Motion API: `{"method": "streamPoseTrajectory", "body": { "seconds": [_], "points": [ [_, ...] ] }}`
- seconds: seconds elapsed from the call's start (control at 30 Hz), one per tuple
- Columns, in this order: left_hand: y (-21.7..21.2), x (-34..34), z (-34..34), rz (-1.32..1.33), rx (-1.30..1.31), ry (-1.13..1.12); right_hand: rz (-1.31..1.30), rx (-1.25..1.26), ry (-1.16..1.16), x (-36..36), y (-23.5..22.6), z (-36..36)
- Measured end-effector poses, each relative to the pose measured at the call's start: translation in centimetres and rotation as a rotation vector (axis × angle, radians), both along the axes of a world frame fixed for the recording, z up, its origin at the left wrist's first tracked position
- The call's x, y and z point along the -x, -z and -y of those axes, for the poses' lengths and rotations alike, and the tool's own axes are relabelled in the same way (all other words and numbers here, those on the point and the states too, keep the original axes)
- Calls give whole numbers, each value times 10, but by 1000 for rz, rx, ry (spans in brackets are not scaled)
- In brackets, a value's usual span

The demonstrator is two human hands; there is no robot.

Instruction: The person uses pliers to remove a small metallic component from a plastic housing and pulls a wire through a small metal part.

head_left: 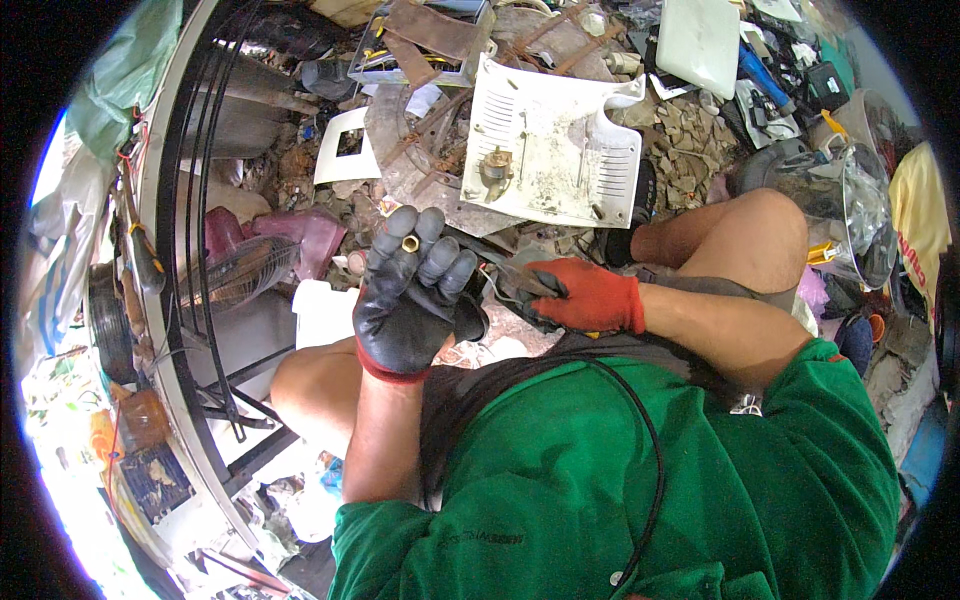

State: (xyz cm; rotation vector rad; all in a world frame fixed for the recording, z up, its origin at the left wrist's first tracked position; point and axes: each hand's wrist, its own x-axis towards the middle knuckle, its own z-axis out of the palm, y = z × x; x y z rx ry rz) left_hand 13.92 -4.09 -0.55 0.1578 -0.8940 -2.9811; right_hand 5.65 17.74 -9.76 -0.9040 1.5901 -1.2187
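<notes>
My left hand (408, 300), in a black-palmed glove with a red cuff, is turned palm up with its fingers curled. At its fingertips it holds a small brass nut (410, 243). My right hand (590, 296), in a red glove with dark fingertips, is closed around a dark grey metal tool (518, 280) at the level of my lap. The tool's kind is hard to make out; its far end points toward my left hand. Just beyond both hands lies a dirty white plastic housing (560, 140) with vent slots, a round brass-coloured fitting (496, 168) resting on it.
A grey toolbox (470, 66) with brown metal pieces on top stands at the far side. A white square frame (347, 148) lies left of the housing. Along the left runs a metal frame (165, 250) beside a wire fan guard (240, 270). A clear bucket (850, 210) stands right.
</notes>
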Motion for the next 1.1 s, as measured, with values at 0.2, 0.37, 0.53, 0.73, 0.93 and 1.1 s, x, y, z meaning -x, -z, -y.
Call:
{"method": "streamPoseTrajectory", "body": {
  "seconds": [0.2, 0.37, 0.53, 0.73, 0.93, 1.1],
  "points": [
    [6, 6, 0, -114, -43, 106, -69, 49, 79, -3, 13, 1],
    [4, -1, -2, -103, -31, 67, -17, -31, 24, 0, 7, 2],
    [-3, -1, -13, 42, 126, -112, -67, 32, 71, -3, 16, 0],
    [0, -4, -15, 9, 433, -264, -81, -13, 73, -1, 10, 1],
    [7, -8, -12, 7, 837, -426, -138, 1, 118, -2, 12, 0],
    [3, -9, -13, 11, 946, -449, -123, -40, 113, 0, 1, 0]
  ]
}}
